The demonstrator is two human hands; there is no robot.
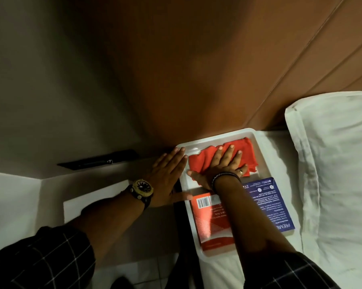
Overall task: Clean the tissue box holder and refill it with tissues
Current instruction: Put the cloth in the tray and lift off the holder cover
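Two hands: right hand point(221, 165) fingers spread flat on red cloth point(205, 161) inside white holder point(186, 213), long axis away from viewer; left hand point(167, 174) flat beside

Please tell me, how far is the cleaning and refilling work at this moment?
Nothing looks finished yet. In hand: the right hand presses the red cloth flat on the white tray, while the left hand steadies its edge. Left: the tissue packs, red and blue, still lie unopened.

Cloth point(221, 158) and packet point(211, 222) lie in the tray point(257, 142), pillow point(338, 163) to its right.
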